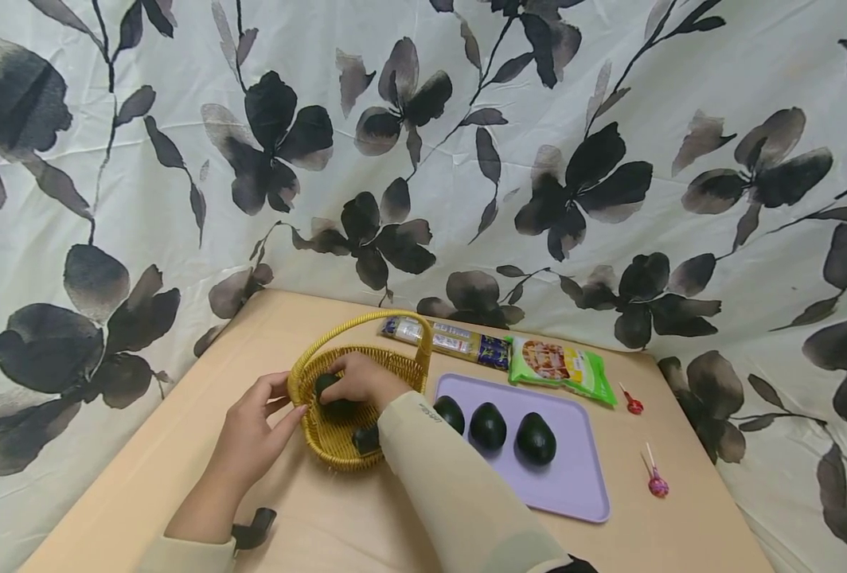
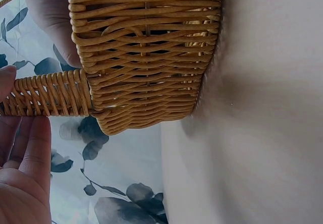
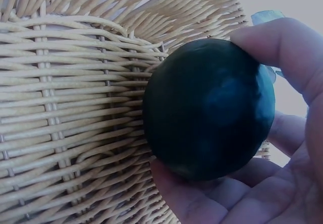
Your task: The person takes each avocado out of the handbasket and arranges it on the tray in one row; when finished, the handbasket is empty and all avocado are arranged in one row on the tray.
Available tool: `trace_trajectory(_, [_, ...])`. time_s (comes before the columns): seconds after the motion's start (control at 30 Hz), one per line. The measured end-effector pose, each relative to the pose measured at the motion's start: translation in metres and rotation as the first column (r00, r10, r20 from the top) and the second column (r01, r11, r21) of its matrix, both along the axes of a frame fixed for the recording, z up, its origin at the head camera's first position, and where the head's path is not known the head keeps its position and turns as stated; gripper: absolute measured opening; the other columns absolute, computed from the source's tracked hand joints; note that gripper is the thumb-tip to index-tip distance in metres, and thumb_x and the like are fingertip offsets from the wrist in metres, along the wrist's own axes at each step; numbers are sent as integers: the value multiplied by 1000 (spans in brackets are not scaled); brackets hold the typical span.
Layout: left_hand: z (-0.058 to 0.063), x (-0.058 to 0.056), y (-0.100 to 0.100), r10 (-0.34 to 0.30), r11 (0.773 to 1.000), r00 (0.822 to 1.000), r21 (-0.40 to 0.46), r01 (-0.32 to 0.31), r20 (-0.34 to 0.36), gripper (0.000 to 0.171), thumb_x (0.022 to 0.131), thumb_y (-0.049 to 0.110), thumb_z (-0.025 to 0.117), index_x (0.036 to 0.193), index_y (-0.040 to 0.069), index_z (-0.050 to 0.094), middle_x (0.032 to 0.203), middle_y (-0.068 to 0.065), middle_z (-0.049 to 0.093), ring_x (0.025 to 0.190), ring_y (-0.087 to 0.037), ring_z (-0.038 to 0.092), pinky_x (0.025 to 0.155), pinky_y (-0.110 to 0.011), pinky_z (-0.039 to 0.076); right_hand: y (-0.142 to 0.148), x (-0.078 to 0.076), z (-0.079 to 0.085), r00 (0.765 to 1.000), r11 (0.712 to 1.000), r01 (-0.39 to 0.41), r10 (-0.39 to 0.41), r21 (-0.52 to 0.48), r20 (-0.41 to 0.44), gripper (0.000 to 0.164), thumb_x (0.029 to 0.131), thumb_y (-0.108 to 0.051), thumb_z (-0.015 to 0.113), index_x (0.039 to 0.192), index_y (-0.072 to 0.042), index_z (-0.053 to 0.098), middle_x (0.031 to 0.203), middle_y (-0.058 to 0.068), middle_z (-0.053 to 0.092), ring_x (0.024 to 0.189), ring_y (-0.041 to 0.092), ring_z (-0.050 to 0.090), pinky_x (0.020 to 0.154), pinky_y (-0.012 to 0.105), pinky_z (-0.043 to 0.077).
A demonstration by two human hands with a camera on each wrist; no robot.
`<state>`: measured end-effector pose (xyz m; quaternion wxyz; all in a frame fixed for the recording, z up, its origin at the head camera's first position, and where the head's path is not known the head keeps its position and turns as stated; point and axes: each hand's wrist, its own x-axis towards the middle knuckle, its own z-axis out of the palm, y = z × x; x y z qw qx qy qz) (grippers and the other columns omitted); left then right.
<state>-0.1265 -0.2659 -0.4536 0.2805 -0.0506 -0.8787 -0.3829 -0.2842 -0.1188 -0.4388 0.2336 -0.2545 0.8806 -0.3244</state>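
My right hand (image 1: 366, 382) reaches down into a yellow wicker basket (image 1: 345, 461) and grips a dark green avocado (image 3: 207, 108). In the right wrist view its thumb and fingers curl round the avocado, close to the woven inner wall. My left hand (image 1: 255, 422) holds the basket at the base of its arched handle (image 2: 48, 95), which passes between thumb and fingers in the left wrist view. Right of the basket, a lilac tray (image 1: 567, 497) bears three avocados (image 1: 536, 438) in a row; the leftmost is partly behind my right sleeve.
Behind the tray lie a long pasta packet (image 1: 452, 341) and a green snack bag (image 1: 560, 370). Two lollipops, a red one (image 1: 634, 406) and a pink one (image 1: 657, 485), are at the right. A floral cloth (image 1: 466, 199) hangs along the table's back edge.
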Motion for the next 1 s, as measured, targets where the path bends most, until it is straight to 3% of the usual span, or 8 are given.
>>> trace_trajectory(0.5, [-1, -1, -1, 8, 1000, 1000, -12, -8, 2, 54, 86, -1, 80, 133, 5, 54, 126, -11, 66, 114, -29, 68, 94, -42, 61, 15, -1, 8, 999, 997, 30, -28, -76, 16, 46, 84, -30, 84, 126, -15, 71, 107, -2, 68, 89, 13, 64, 77, 28, 60])
trace_trajectory(0.77, [-1, -2, -1, 1, 1000, 1000, -11, -1, 1, 54, 86, 0, 80, 133, 5, 54, 126, -9, 66, 114, -27, 67, 94, -42, 61, 33, -5, 11, 997, 993, 70, -68, -99, 20, 49, 87, -34, 81, 129, -14, 68, 113, 2, 67, 95, 16, 64, 86, 33, 61])
trace_trajectory(1.0, [0, -1, 0, 7, 1000, 1000, -16, -7, 8, 54, 86, -1, 80, 134, 5, 54, 128, -12, 66, 115, -30, 67, 94, -42, 61, 48, -6, 16, 999, 987, 42, -44, -153, -11, 44, 87, -34, 79, 125, -13, 70, 110, 2, 69, 94, 14, 65, 81, 29, 62])
